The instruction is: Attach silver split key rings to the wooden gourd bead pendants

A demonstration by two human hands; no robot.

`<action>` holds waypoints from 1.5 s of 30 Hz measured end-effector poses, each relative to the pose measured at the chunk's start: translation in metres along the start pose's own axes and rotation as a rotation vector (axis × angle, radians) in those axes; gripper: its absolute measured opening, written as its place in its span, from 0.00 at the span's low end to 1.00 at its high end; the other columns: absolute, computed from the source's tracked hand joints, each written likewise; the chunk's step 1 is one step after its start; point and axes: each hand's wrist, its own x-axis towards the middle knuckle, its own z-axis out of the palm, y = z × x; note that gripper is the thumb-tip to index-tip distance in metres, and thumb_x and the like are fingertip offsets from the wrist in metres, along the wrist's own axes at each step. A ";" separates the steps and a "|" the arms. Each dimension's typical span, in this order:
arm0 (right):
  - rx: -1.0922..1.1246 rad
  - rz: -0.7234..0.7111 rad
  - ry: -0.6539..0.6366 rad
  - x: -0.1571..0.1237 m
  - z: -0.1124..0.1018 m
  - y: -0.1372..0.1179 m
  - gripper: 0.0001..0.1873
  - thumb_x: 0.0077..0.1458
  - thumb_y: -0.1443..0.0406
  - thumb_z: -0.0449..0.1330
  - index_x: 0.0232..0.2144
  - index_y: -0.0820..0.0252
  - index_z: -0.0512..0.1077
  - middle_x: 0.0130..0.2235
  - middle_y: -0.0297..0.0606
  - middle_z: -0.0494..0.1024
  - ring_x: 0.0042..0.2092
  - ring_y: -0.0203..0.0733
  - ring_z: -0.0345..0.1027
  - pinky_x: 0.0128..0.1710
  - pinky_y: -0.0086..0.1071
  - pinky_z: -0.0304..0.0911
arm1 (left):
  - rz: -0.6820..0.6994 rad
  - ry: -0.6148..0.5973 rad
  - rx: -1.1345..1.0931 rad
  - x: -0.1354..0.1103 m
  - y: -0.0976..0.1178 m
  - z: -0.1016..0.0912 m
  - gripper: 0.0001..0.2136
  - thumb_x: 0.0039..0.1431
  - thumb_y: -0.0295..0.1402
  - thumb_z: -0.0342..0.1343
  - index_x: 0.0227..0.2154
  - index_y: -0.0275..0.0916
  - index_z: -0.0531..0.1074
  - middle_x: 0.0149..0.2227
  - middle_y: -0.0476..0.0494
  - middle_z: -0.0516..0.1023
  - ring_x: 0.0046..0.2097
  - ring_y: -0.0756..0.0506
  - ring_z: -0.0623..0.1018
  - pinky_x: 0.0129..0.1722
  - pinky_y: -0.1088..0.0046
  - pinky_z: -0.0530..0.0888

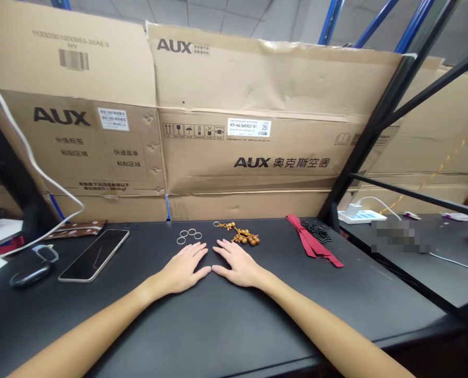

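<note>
My left hand (187, 266) lies flat on the black table with its fingers outstretched and nothing in it. Just beyond its fingertips are several metal split rings (184, 233). My right hand (236, 262) rests palm down beside it, fingers spread, also holding nothing; the two thumbs nearly meet. A bunch of brown wooden beads (249, 239) on yellowish cord, with a ring (216, 224) at its left end, lies right past the right fingertips. Farther right are flat red ribbon strips (310, 239) and a pile of black cord-like pieces (317, 231).
At the left are a smartphone (95, 255), a dark rounded object with a loop (31, 274), a brown patterned packet (78, 229) and a white cable (29, 142). Cardboard boxes (257, 178) wall off the back. A black rack post (360, 136) and a white power strip (362, 216) stand right.
</note>
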 end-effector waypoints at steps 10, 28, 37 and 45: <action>-0.050 0.048 -0.005 0.004 -0.005 0.005 0.35 0.59 0.46 0.50 0.61 0.62 0.60 0.65 0.49 0.53 0.67 0.54 0.44 0.65 0.48 0.43 | -0.002 -0.026 0.036 -0.001 -0.001 0.001 0.27 0.65 0.50 0.42 0.59 0.36 0.63 0.63 0.37 0.61 0.64 0.37 0.60 0.63 0.57 0.59; -0.075 0.056 -0.019 0.001 -0.003 0.004 0.34 0.61 0.47 0.48 0.62 0.60 0.59 0.66 0.47 0.52 0.67 0.52 0.41 0.65 0.49 0.41 | 0.024 0.012 0.027 -0.001 0.000 0.000 0.26 0.65 0.49 0.43 0.58 0.37 0.64 0.62 0.36 0.63 0.63 0.37 0.62 0.62 0.56 0.60; -0.070 0.038 -0.015 0.001 -0.003 0.006 0.34 0.61 0.46 0.48 0.62 0.60 0.59 0.66 0.47 0.53 0.67 0.52 0.42 0.65 0.47 0.43 | 0.036 0.043 0.042 -0.002 -0.002 0.001 0.25 0.65 0.48 0.44 0.57 0.38 0.66 0.61 0.37 0.65 0.62 0.38 0.64 0.61 0.57 0.61; -0.081 0.046 -0.020 0.000 -0.005 0.004 0.34 0.61 0.47 0.49 0.61 0.61 0.60 0.66 0.48 0.54 0.67 0.53 0.43 0.65 0.47 0.44 | -0.101 0.177 0.180 0.001 0.000 0.004 0.23 0.63 0.47 0.47 0.52 0.36 0.70 0.58 0.34 0.67 0.60 0.34 0.65 0.60 0.52 0.61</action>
